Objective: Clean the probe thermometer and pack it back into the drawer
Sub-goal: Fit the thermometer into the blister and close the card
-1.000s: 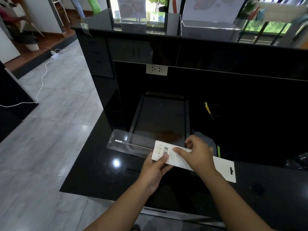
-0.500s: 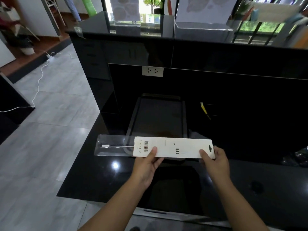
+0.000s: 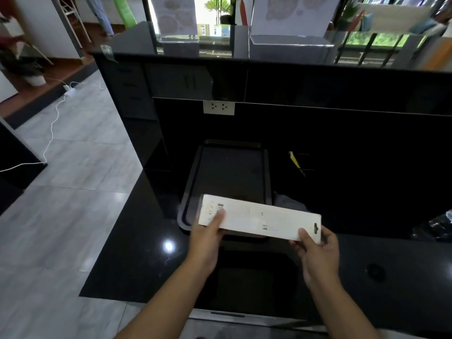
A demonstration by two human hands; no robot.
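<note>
Both my hands hold a long white cardboard package [image 3: 261, 217] level above the black counter, printed back side up. My left hand [image 3: 208, 238] pinches its left end with the thumb on the barcode. My right hand [image 3: 315, 253] grips the right end by the hang hole. The probe thermometer and its clear plastic sleeve are hidden inside the package. Below my arms, part of the drawer front [image 3: 227, 314] shows at the counter's near edge.
A dark rectangular tray [image 3: 193, 192] lies on the counter [image 3: 137, 241] just behind the package. A grey cloth [image 3: 288, 201] sits to its right, and a yellow-handled tool [image 3: 294, 161] farther back. A crumpled dark bag [image 3: 440, 223] is at the far right. A wall socket [image 3: 218, 107] is above.
The clear sleeve with the metal probe, sticking out of the package's left end before, has slid fully inside. My right hand moved to the right end and the package shifted right.
</note>
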